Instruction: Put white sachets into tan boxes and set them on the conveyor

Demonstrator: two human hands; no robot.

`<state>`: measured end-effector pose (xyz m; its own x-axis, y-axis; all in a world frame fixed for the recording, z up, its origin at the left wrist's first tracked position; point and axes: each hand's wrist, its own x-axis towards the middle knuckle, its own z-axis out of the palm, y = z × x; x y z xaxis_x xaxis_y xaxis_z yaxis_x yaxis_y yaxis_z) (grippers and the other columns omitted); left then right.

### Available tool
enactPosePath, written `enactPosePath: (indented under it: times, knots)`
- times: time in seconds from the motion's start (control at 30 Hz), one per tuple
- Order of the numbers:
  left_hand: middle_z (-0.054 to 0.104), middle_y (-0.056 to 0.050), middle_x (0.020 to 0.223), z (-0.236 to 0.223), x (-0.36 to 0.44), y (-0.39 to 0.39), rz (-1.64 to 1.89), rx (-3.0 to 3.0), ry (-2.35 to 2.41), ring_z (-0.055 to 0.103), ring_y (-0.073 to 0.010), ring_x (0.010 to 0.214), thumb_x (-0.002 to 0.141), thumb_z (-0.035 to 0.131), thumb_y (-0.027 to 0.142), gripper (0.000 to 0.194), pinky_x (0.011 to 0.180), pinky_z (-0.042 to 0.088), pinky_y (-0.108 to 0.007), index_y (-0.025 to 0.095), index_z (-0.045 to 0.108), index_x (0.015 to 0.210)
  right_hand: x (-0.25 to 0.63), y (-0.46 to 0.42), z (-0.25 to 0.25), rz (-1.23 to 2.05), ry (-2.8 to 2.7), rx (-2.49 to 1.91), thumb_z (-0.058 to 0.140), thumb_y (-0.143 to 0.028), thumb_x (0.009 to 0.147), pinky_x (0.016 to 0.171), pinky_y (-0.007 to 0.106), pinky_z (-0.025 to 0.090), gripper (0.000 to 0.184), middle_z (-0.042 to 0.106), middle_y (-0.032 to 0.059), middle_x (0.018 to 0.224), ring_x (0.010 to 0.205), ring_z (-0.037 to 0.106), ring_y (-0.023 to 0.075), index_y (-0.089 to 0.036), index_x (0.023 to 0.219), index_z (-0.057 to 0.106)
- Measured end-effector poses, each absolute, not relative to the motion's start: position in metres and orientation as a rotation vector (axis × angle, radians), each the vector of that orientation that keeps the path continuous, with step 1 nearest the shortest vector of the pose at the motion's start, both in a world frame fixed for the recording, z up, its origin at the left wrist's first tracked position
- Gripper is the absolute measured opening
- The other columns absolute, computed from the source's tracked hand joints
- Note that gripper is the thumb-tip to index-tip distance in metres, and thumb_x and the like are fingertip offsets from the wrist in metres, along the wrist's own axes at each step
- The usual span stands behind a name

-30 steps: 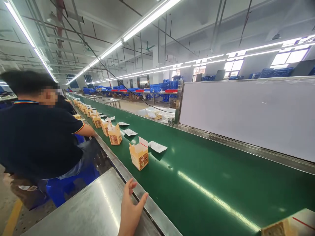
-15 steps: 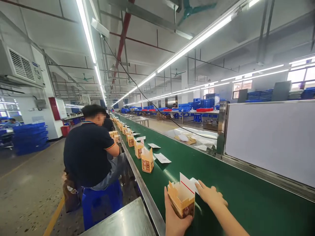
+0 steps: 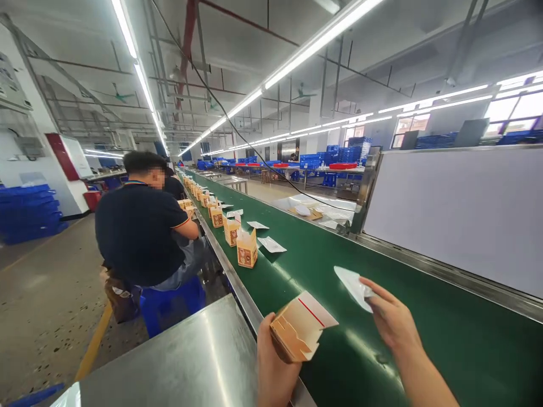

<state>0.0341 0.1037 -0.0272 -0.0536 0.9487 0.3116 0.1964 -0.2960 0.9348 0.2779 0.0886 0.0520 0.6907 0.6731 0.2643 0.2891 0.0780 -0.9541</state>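
My left hand (image 3: 276, 370) is wrapped round a small orange-brown cardboard box (image 3: 292, 338) near the belt's front edge. The box is tilted, its open top facing me, and a flap with a red strip stands out on its right. To the right, my right hand (image 3: 392, 316) pinches a flat white packet (image 3: 354, 287) above the green conveyor belt (image 3: 314, 271). Farther along the belt stands another open box (image 3: 247, 249), with a white packet (image 3: 272, 245) lying beside it.
Several more boxes (image 3: 217, 216) and packets line the belt into the distance. A steel table (image 3: 178, 356) adjoins the belt at the lower left. A co-worker (image 3: 139, 226) sits on a blue stool (image 3: 173, 302) to the left. A white panel (image 3: 458, 209) rises behind the belt at right.
My right hand has lifted the white packet from the belt and moved right with it. My left hand has tipped the box so its opening faces me. The view has shifted downward.
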Motion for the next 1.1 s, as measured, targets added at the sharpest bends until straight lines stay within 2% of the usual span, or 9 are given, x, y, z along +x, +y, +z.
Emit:
enactPosePath:
  times: [0.1, 0.23, 0.3, 0.43, 0.6, 0.73, 0.9, 0.97, 1.1]
  knots:
    - [0.053, -0.012, 0.125, -0.016, 0.026, 0.092, 1.388, 1.635, 1.195, 0.054, -0.0277, 0.117, 0.061, 0.071, 0.024, 0.071, 0.097, 0.047, -0.045, 0.021, 0.042, 0.125, 0.261, 0.026, 0.095, 0.385, -0.861, -1.335, 0.057, -0.053, 0.072, 0.065, 0.030, 0.056, 0.039, 0.062, 0.0105, 0.116, 0.101, 0.061, 0.0288, -0.020, 0.083, 0.074]
    - [0.053, -0.011, 0.123, -0.005, 0.027, 0.076, 1.370, 1.752, 1.165, 0.053, -0.0283, 0.116, 0.060, 0.071, 0.022, 0.070, 0.096, 0.048, -0.047, 0.021, 0.042, 0.124, 0.212, -0.028, 0.132, -0.107, -1.283, -1.355, 0.068, -0.031, 0.079, 0.062, 0.022, 0.052, 0.006, 0.060, 0.0046, 0.110, 0.095, 0.061, 0.0191, -0.027, 0.083, 0.072]
    - [0.054, -0.012, 0.123, 0.000, 0.032, 0.066, 1.394, 1.812, 1.137, 0.053, -0.0281, 0.116, 0.062, 0.070, 0.022, 0.069, 0.097, 0.047, -0.047, 0.021, 0.041, 0.125, 0.189, -0.034, 0.129, -0.359, -1.446, -1.310, 0.065, -0.017, 0.082, 0.068, 0.022, 0.052, 0.014, 0.060, 0.0040, 0.106, 0.090, 0.060, 0.0149, -0.025, 0.094, 0.065]
    - [0.054, -0.013, 0.123, 0.005, 0.042, 0.048, 1.530, 1.868, 1.061, 0.053, -0.0283, 0.116, 0.067, 0.069, 0.025, 0.064, 0.097, 0.046, -0.049, 0.021, 0.041, 0.124, 0.164, -0.030, 0.103, -0.533, -1.609, -1.140, 0.056, 0.000, 0.081, 0.082, 0.028, 0.053, 0.032, 0.059, 0.0085, 0.105, 0.098, 0.059, 0.0167, -0.019, 0.106, 0.051]
    - [0.054, -0.012, 0.120, 0.004, 0.039, 0.043, 1.558, 1.862, 1.072, 0.054, -0.0284, 0.113, 0.071, 0.068, 0.025, 0.057, 0.095, 0.047, -0.049, 0.021, 0.042, 0.121, 0.160, -0.046, 0.096, -0.335, -1.937, -1.212, 0.045, -0.008, 0.085, 0.093, 0.031, 0.051, 0.034, 0.057, 0.0153, 0.119, 0.114, 0.053, 0.0198, -0.011, 0.119, 0.050]
    - [0.054, -0.011, 0.118, 0.004, 0.041, 0.036, 1.581, 1.919, 1.053, 0.056, -0.0277, 0.110, 0.070, 0.068, 0.021, 0.057, 0.093, 0.049, -0.050, 0.023, 0.042, 0.120, 0.166, -0.061, 0.109, -0.092, -2.166, -1.364, 0.059, -0.028, 0.082, 0.099, 0.038, 0.047, 0.050, 0.049, 0.0158, 0.133, 0.123, 0.047, 0.0264, -0.011, 0.128, 0.047]
    - [0.054, -0.011, 0.121, 0.003, 0.052, 0.017, 1.557, 2.074, 0.727, 0.056, -0.0255, 0.113, 0.073, 0.058, 0.012, 0.054, 0.092, 0.051, -0.046, 0.023, 0.041, 0.123, 0.166, -0.053, 0.111, 0.509, -2.185, -1.521, 0.083, -0.025, 0.057, 0.094, 0.041, 0.048, 0.051, 0.062, 0.0047, 0.110, 0.102, 0.057, 0.0260, -0.020, 0.102, 0.060]
    - [0.055, -0.011, 0.122, 0.002, 0.051, 0.014, 1.465, 2.086, 0.751, 0.055, -0.0265, 0.114, 0.070, 0.060, 0.012, 0.058, 0.093, 0.051, -0.046, 0.023, 0.041, 0.124, 0.166, -0.050, 0.108, 0.502, -2.203, -1.477, 0.081, -0.018, 0.057, 0.093, 0.038, 0.048, 0.041, 0.063, 0.0019, 0.103, 0.097, 0.057, 0.0228, -0.021, 0.092, 0.061]
    - [0.052, -0.015, 0.127, 0.000, 0.044, 0.010, 1.220, 1.882, 0.968, 0.051, -0.0307, 0.119, 0.065, 0.069, 0.020, 0.073, 0.099, 0.046, -0.052, 0.019, 0.037, 0.131, 0.171, -0.060, 0.103, 0.017, -1.994, -1.510, 0.056, -0.012, 0.081, 0.081, 0.029, 0.052, 0.016, 0.063, 0.0032, 0.102, 0.092, 0.060, 0.0169, -0.021, 0.094, 0.061]
